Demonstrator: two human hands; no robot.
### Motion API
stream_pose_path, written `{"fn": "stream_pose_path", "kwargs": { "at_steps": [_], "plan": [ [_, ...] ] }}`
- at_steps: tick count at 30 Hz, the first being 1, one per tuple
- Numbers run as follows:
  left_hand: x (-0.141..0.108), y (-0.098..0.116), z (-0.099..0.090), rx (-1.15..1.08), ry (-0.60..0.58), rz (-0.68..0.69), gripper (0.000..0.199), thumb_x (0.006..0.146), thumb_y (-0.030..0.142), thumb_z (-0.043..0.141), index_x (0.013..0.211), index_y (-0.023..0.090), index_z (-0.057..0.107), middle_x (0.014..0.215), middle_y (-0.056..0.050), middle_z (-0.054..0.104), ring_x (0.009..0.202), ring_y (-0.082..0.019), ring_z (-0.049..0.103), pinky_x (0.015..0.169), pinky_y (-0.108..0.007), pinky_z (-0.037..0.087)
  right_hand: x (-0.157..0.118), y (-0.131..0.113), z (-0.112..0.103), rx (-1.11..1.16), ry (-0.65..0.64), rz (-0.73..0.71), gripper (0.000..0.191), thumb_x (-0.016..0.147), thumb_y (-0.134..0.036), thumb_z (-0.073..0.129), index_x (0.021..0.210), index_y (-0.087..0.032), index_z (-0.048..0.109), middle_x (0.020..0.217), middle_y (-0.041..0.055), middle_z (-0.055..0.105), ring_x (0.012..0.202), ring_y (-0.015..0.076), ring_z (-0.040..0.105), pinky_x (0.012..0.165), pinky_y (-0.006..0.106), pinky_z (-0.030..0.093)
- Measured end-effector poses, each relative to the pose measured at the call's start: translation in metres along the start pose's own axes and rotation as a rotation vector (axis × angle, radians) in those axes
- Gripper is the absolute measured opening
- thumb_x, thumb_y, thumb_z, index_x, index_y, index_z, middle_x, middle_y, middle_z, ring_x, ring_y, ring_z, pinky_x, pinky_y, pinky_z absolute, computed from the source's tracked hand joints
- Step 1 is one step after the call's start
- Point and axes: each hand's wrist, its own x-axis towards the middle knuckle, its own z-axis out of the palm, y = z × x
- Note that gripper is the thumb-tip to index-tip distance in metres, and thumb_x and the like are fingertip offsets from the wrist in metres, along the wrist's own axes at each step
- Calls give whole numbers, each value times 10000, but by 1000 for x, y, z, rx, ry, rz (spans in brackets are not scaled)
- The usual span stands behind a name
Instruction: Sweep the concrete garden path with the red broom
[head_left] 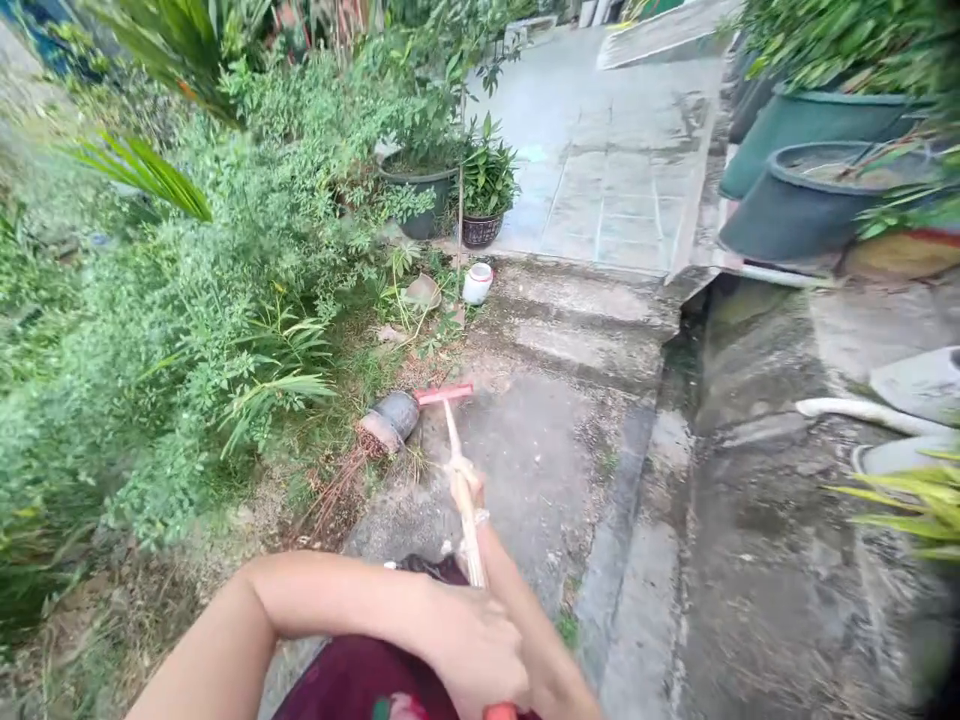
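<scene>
- The person had a long tool in both hands, with a pale stick and a red bar across its far end.
- The right hand was farther out, wrapped around the stick, and it was the hand nearer to the red bar.
- The left hand was close to the body, curled around the stick near its red butt end. Some of its fingers were hidden, so I could not tell how each one sat.
- The stick ran away from the body, nearly straight ahead, and its far end leaned a little to the left. The red bar went sideways across the tip.
- A gray pot lay on its side, ahead of the hands and to the left of the stick. The left end of the bar was right by the pot, but I could not tell if they touched.
- The pot's long way was on a slant. Its bottom pointed up toward the bar, and its brown dirt and stringy roots pointed back down to the left.
- Past the bar were a little white pot and some low steps.
</scene>
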Motion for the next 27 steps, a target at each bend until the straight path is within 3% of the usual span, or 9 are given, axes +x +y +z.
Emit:
{"fn": "stream_pose_path", "kwargs": {
  "at_steps": [4,8,10,13,16,18,21,23,27],
  "plan": [
    [32,1,-57,30,125,88,297,753,315,652,635,264,385,578,3,579,566,-221,555,525,-356,353,45,27,-49,71,45,54,269,996,-345,485,830,-174,609,834,101,691,859,195,613,777,324,461],
    [35,15,-106,-50,299,284,362,876,285,550,652,260,268,589,3,521,613,-198,509,626,-361,386,51,30,-109,104,62,163,251,970,-302,529,733,-220,550,758,44,629,762,180,552,738,332,436],
    [36,19,-125,-120,405,325,377,896,246,528,650,256,243,573,14,471,612,-181,481,671,-342,399,44,33,-139,90,87,201,338,956,-316,539,635,-228,481,646,-4,538,661,156,488,677,315,414],
    [48,10,-143,-280,611,235,415,870,198,559,610,251,240,522,49,368,537,-137,397,637,-308,396,22,47,-180,21,163,246,414,911,-364,583,560,-220,417,538,-40,456,556,132,415,578,280,367],
    [74,-15,-146,-518,827,117,433,847,220,594,572,242,260,521,54,360,507,-96,377,574,-269,388,-12,73,-214,-107,156,331,438,872,-409,590,520,-226,405,468,-33,457,480,136,398,504,279,330],
    [93,-36,-144,-652,858,90,439,846,272,624,562,229,292,542,36,406,519,-86,410,549,-244,385,-36,92,-232,-185,89,409,452,866,-420,565,493,-239,384,439,-16,462,443,153,414,484,299,323],
    [115,-68,-152,-738,809,92,466,821,313,673,541,214,313,540,34,420,509,-73,414,523,-222,374,-56,116,-248,-259,-36,511,438,858,-407,529,480,-242,379,434,3,485,438,170,452,494,314,334],
    [122,-88,-167,-751,758,108,490,824,333,674,532,214,299,527,40,404,496,-71,396,514,-224,367,-47,129,-249,-293,-87,531,410,852,-381,512,488,-234,394,444,9,498,453,168,464,509,313,329],
    [119,-125,-209,-589,668,117,520,898,407,607,503,215,328,472,44,380,465,-87,388,540,-262,393,29,156,-221,-274,-45,430,380,869,-283,466,510,-221,359,452,2,472,457,150,424,528,320,295]
  ]
}}
